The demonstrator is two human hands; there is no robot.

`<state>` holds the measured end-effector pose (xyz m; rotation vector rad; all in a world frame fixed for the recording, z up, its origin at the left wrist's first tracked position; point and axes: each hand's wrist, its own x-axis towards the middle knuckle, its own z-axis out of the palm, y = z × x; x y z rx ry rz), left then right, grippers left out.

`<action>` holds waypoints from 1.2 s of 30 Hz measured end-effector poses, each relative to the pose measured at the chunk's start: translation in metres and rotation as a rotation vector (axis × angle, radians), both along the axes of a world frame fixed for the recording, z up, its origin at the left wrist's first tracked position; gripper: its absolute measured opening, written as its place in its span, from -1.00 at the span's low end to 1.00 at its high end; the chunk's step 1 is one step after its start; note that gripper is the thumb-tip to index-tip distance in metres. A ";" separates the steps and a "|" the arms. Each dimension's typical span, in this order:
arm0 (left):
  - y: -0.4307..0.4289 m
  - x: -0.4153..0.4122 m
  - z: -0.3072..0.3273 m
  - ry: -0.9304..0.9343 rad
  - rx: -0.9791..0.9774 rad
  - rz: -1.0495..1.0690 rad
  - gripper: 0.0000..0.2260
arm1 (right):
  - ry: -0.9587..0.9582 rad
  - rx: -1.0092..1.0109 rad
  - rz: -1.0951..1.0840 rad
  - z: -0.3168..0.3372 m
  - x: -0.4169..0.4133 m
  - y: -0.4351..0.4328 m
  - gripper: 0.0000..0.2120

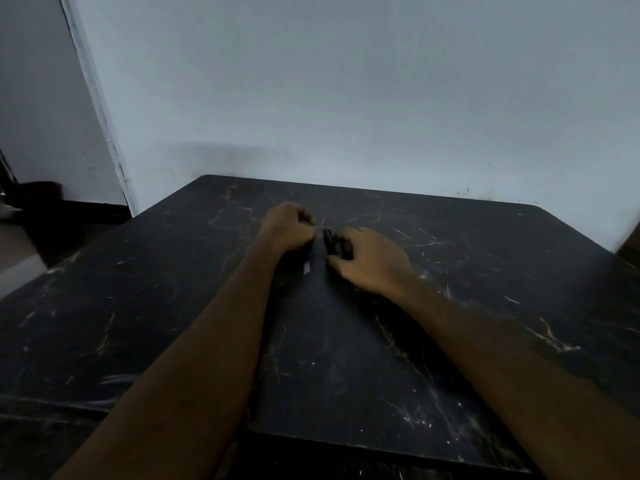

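Black piece [328, 241] sits past the middle of the table [346, 393], toward its far edge, between the two hands. From the near edge both forearms reach out over the dark top. The right hand [369, 263] curls its fingers round the piece. The left hand [289, 226] is balled tight just beside it, and a pale bit [307, 267] pokes out below, seemingly the end of something it grips. This looks like joining or parting two small parts. The next move calls for aligned hands and a firm pinch. Behind the far edge rises a plain wall [346, 81].
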<state>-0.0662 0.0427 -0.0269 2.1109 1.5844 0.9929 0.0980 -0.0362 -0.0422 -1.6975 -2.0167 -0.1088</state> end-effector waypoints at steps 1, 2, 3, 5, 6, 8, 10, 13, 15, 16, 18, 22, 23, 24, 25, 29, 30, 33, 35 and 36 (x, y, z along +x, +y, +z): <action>0.000 0.001 0.000 -0.006 -0.002 -0.010 -0.78 | 0.016 -0.005 -0.013 0.000 0.001 0.000 -0.60; 0.000 0.003 -0.001 -0.012 -0.005 -0.022 -0.79 | 0.030 -0.012 -0.034 0.001 0.003 0.000 -0.58; -0.001 0.006 -0.001 -0.015 -0.006 -0.031 -0.80 | 0.037 -0.016 -0.059 0.002 0.006 0.000 -0.58; -0.002 0.011 -0.003 -0.023 0.012 -0.043 -0.80 | 0.043 -0.021 -0.113 0.003 0.013 0.002 -0.60; -0.002 0.014 -0.003 -0.032 0.022 -0.051 -0.81 | 0.045 -0.028 -0.139 0.004 0.018 0.004 -0.61; -0.004 0.020 -0.005 -0.058 0.025 -0.074 -0.81 | 0.035 -0.047 -0.187 0.005 0.027 0.006 -0.63; -0.006 0.023 -0.006 -0.074 0.025 -0.087 -0.81 | 0.027 -0.048 -0.219 0.006 0.032 0.005 -0.62; -0.009 0.025 -0.007 -0.085 0.015 -0.096 -0.82 | 0.041 -0.032 -0.186 0.006 0.031 0.002 -0.66; -0.010 0.024 -0.006 -0.091 0.014 -0.097 -0.83 | 0.064 -0.005 -0.135 0.007 0.027 0.001 -0.75; -0.010 0.024 -0.005 -0.089 0.023 -0.094 -0.84 | 0.064 0.002 -0.119 0.008 0.026 0.001 -0.78; -0.010 0.025 -0.003 -0.073 0.047 -0.097 -0.84 | 0.055 0.001 -0.113 0.011 0.025 0.001 -0.80; -0.011 0.025 -0.005 -0.044 0.060 -0.094 -0.83 | 0.095 -0.016 -0.131 0.012 0.027 0.001 -0.80; -0.011 0.025 -0.005 -0.045 0.059 -0.092 -0.83 | 0.108 -0.020 -0.137 0.011 0.028 0.001 -0.80; -0.010 0.025 -0.006 -0.046 0.058 -0.091 -0.83 | 0.119 -0.022 -0.143 0.011 0.029 0.002 -0.80; -0.009 0.026 -0.006 -0.047 0.059 -0.093 -0.83 | 0.125 -0.025 -0.148 0.011 0.029 0.002 -0.80; -0.009 0.028 -0.007 -0.073 0.058 -0.132 -0.85 | 0.102 -0.075 -0.156 0.010 0.031 0.006 -0.77; -0.008 0.028 -0.008 -0.079 0.054 -0.147 -0.86 | 0.104 -0.090 -0.158 0.010 0.031 0.007 -0.76; -0.008 0.027 -0.008 -0.102 0.036 -0.158 -0.86 | 0.094 -0.106 -0.156 0.010 0.030 0.008 -0.75; -0.006 0.026 -0.009 -0.120 0.025 -0.150 -0.86 | 0.072 -0.106 -0.152 0.008 0.028 0.009 -0.75; -0.006 0.025 -0.011 -0.122 0.020 -0.146 -0.85 | 0.059 -0.109 -0.154 0.007 0.027 0.009 -0.75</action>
